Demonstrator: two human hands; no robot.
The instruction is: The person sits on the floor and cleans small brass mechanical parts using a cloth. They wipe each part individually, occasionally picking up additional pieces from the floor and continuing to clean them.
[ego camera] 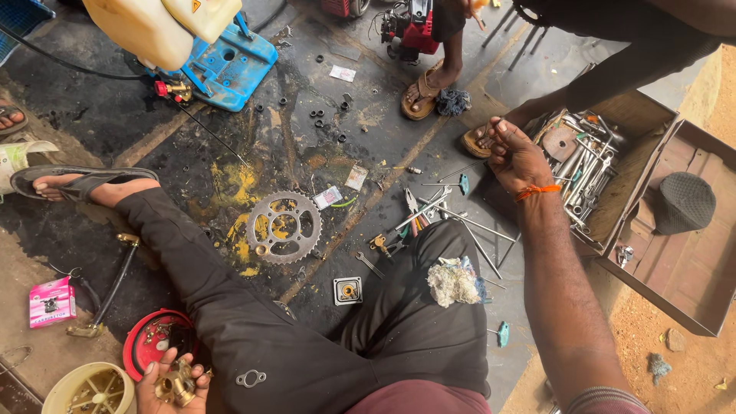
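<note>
I sit on a dirty dark floor with my legs in black trousers. My left hand (172, 381) rests at the bottom left, palm up, cupping a small brass fitting (177, 382). My right hand (515, 156) is stretched out to the upper right with an orange band on the wrist. Its fingers are loosely curled and hold nothing I can see. It hovers beside an open wooden toolbox (622, 178) full of wrenches and metal tools.
A toothed steel sprocket (283, 227) lies between my legs. Pliers, rods and screwdrivers (437, 207) are scattered near my right knee, where a rag (454, 284) lies. A red round cover (153, 343), a cream fan wheel (92, 389), a blue base (230, 65) and another person's sandalled feet (423, 92) surround me.
</note>
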